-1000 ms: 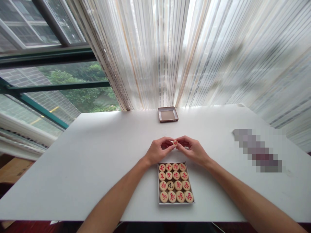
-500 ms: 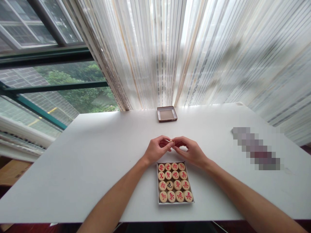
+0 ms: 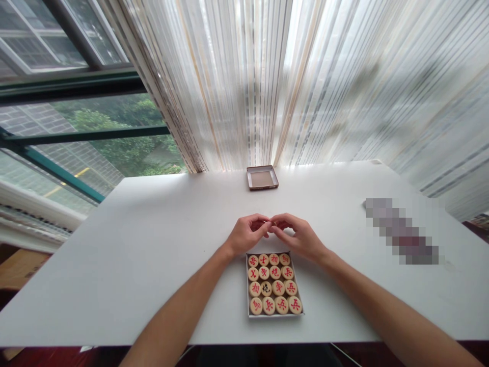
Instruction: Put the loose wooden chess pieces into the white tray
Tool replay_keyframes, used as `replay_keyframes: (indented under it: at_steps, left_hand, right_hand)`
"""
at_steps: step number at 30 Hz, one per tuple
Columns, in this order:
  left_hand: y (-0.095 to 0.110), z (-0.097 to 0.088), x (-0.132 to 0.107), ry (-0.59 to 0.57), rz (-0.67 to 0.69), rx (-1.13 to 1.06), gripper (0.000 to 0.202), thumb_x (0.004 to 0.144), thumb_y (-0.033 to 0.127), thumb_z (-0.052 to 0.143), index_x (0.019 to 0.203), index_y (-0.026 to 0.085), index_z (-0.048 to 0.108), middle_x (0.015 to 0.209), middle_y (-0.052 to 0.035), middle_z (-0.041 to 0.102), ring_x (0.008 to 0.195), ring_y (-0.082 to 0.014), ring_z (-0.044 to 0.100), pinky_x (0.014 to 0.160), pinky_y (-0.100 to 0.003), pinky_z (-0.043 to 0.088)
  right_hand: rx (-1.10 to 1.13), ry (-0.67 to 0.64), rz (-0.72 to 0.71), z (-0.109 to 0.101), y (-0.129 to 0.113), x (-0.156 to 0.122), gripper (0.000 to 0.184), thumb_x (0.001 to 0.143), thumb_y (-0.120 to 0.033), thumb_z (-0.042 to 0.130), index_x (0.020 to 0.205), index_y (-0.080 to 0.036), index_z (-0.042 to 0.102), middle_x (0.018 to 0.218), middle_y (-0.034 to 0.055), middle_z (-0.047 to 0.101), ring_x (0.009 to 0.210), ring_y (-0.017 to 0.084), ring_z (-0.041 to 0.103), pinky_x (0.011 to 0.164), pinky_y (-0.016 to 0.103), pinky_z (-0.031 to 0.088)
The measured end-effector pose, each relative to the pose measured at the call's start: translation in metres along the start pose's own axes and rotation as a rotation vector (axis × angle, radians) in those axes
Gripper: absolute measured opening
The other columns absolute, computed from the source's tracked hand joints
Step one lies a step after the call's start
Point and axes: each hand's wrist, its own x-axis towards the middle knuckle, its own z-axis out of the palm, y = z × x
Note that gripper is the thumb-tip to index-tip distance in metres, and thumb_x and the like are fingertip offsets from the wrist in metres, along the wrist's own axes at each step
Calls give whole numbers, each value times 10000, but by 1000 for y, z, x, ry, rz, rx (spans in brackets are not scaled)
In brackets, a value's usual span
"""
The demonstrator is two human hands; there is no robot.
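Note:
My left hand [image 3: 246, 234] and my right hand [image 3: 297, 235] meet fingertip to fingertip just above the table, beyond a small white box [image 3: 247, 285]. Both pinch one round wooden chess piece [image 3: 269, 223], now turned so that little of it shows between the fingers. The box holds several wooden chess pieces [image 3: 277, 287] in rows, most marked in red, one in black. Both forearms reach in from the near edge on either side of the box.
The white table [image 3: 153, 244] backs onto a striped sheer curtain. A brown open lid or tray [image 3: 262, 178] lies at the far edge, straight beyond my hands. A blurred-out object [image 3: 401, 232] lies at the right. A window is at the left.
The piece's red face showed upward a second ago; both hands have turned it so only a sliver shows. The hands stayed in place.

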Motion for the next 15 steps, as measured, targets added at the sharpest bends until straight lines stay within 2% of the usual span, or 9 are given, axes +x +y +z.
replay_keyframes:
  at_steps: [4, 9, 15]
  left_hand:
    - [-1, -1, 1, -29, -16, -11, 390, 891, 452, 665, 1080, 112, 680, 881, -102, 748, 750, -173, 709, 733, -296, 585]
    - [-1, -3, 3, 4, 9, -44, 371, 918, 457, 625, 1030, 108, 683, 864, -96, 736, 709, -144, 685, 716, -277, 570]
    - [-2, -3, 3, 5, 20, -10, 344, 917, 443, 628, 1001, 114, 679, 832, -85, 728, 695, -139, 674, 695, -265, 557]
  right_hand:
    - [186, -37, 136, -3, 0, 2, 206, 932, -399, 624, 1003, -205, 628, 900, 48, 710, 821, 188, 677, 721, 305, 561]
    - [229, -46, 142, -16, -5, 2, 200, 968, -356, 560, 1074, -211, 649, 810, 3, 628, 676, 127, 560, 648, 267, 493]
    - [214, -388, 188, -24, -37, -10, 154, 951, -296, 584, 1030, -195, 669, 945, 56, 675, 847, 174, 637, 731, 290, 534]
